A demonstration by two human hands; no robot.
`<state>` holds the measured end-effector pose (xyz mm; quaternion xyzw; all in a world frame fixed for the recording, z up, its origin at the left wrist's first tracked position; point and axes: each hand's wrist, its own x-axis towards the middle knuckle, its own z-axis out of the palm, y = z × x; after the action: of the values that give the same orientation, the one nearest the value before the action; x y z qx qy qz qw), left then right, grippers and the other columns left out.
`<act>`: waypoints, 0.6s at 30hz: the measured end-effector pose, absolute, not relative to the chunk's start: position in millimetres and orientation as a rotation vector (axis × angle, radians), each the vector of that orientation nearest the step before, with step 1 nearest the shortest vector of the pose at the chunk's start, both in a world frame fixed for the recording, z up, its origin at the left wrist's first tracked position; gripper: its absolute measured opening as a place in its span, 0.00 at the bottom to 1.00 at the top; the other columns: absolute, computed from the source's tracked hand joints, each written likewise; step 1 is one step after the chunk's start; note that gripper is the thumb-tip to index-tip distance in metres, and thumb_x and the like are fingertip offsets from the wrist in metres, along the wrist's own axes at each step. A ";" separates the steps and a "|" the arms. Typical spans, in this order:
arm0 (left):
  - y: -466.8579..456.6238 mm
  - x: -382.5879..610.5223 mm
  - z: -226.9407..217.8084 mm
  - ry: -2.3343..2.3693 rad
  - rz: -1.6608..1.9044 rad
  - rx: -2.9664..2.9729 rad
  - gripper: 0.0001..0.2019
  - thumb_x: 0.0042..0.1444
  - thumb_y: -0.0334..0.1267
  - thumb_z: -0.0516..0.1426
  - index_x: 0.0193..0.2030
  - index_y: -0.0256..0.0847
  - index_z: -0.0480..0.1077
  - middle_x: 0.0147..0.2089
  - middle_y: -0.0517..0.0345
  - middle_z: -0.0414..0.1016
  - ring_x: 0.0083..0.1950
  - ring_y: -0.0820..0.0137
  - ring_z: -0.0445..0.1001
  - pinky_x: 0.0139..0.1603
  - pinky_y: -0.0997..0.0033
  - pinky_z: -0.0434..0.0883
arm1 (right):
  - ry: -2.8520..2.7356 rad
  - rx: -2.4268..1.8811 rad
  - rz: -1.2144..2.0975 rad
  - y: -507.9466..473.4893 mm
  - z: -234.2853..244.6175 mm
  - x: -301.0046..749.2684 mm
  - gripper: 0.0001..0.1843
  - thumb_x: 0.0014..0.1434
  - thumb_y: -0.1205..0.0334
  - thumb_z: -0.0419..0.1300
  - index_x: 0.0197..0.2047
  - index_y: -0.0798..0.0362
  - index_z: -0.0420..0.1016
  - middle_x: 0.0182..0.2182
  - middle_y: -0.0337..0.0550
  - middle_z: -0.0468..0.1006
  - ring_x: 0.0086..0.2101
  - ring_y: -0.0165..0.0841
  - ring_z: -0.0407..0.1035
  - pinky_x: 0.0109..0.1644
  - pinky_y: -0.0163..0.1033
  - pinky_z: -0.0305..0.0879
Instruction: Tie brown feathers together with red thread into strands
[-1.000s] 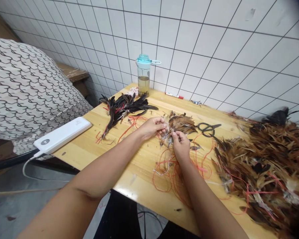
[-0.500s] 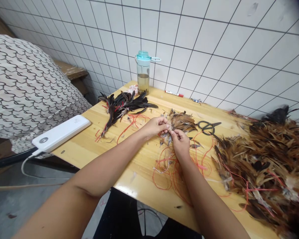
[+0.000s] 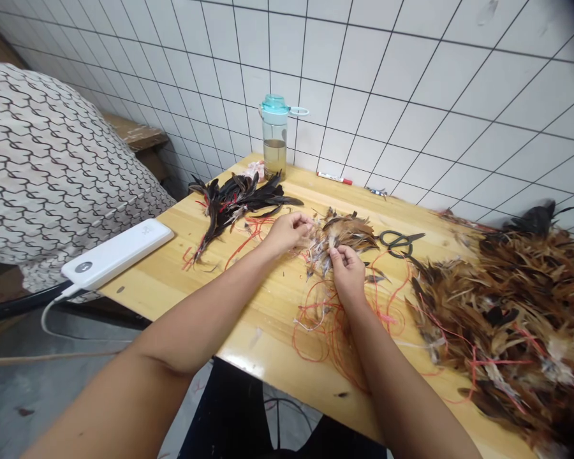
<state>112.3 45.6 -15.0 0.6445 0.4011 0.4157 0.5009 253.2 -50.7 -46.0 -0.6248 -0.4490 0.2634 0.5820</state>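
Note:
My right hand [image 3: 349, 266] pinches a brown feather [image 3: 333, 241] by its pale, fluffy base, at the front of a small heap of brown feathers [image 3: 349, 229]. Just left of that heap is my left hand [image 3: 291, 233], its thumb and fingertips drawn together; what they hold, if anything, is too small to make out. Loose fluff and feather bits lie between and below the two hands. Tangled red string [image 3: 332, 338] spreads over the wooden table [image 3: 258, 325] beside my right forearm. Dark-handled scissors [image 3: 399, 243] rest right of the small heap.
A big pile of brown feathers [image 3: 516, 306] covers the table's right side. Black feathers [image 3: 239, 201] tied with red string lie back left. Behind them stands a water bottle [image 3: 274, 140]; a marker [image 3: 333, 178] lies by the tiled wall. A white power bank [image 3: 119, 252] sits at the left edge.
My hands were together at the small heap's left end. My left hand has since drawn away to the left, while my right hand stays by the feathers.

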 end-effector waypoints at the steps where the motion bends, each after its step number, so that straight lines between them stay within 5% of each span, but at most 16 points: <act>1: 49.5 108.8 -14.7 1.005 1.027 1.674 0.08 0.50 0.29 0.58 0.38 0.37 0.74 0.35 0.57 0.74 0.33 0.75 0.69 0.37 0.74 0.66 | -1.042 -1.462 0.617 -50.7 -45.5 253.0 0.16 0.51 0.47 0.59 0.30 0.52 0.69 0.22 0.35 0.68 0.23 0.28 0.58 0.26 0.34 0.55; 4: 55.8 98.5 -10.6 0.971 0.984 2.006 0.17 0.46 0.24 0.56 0.43 0.40 0.76 0.44 0.55 0.74 0.38 0.74 0.69 0.39 0.74 0.66 | -1.024 -1.465 0.617 -50.5 -45.3 253.0 0.16 0.51 0.46 0.58 0.29 0.52 0.69 0.21 0.35 0.67 0.22 0.28 0.56 0.26 0.34 0.53; 10: 47.3 92.5 0.3 0.501 0.414 2.267 0.09 0.49 0.28 0.59 0.37 0.40 0.78 0.35 0.57 0.72 0.35 0.74 0.70 0.38 0.77 0.67 | -1.014 -1.458 0.613 -50.1 -46.4 253.8 0.17 0.51 0.45 0.58 0.30 0.52 0.69 0.22 0.36 0.68 0.24 0.28 0.57 0.28 0.35 0.54; 18: 42.8 100.3 -11.2 0.390 0.166 2.509 0.08 0.48 0.24 0.59 0.32 0.39 0.76 0.35 0.58 0.73 0.36 0.75 0.69 0.38 0.78 0.64 | -1.040 -1.464 0.592 -50.0 -45.1 254.2 0.16 0.52 0.46 0.58 0.29 0.52 0.69 0.20 0.34 0.65 0.23 0.28 0.55 0.27 0.35 0.53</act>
<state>100.3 42.8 -11.2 0.9425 0.1463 0.0624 0.2939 254.2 -50.0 -45.1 -0.6278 -0.4459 0.2539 0.5853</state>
